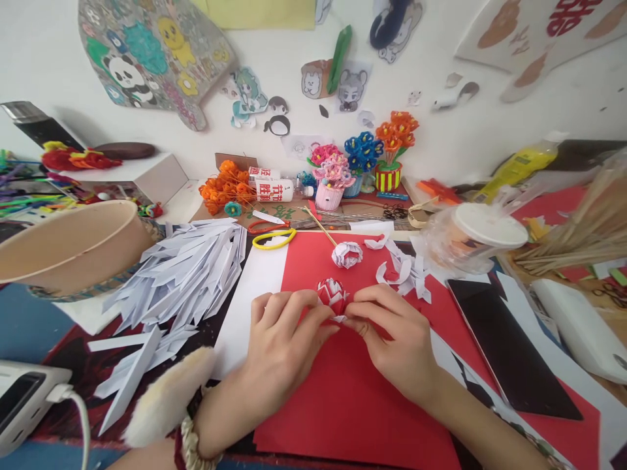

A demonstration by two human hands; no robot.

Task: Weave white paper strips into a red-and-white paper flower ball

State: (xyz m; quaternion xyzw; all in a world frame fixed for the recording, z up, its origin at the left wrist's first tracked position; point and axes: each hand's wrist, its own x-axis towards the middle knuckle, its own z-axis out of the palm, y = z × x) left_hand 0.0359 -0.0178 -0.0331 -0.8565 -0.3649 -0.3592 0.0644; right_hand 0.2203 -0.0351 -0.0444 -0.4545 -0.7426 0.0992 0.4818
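Red-and-white paper rosette [332, 296], mid-frame, seemed unfinished; my left hand [287, 333] and right hand [399, 336] pinched it. Above, a white paper flower [347, 254] looked complete.

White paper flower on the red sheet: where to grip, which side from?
Probably the bare stick, midway along, pinched from above and the right. It is thin and straight, slanting left and away from the bloom, whose folded layers look easily crushed. A yellow loop lies to the stick's left, so the right side looks freer.
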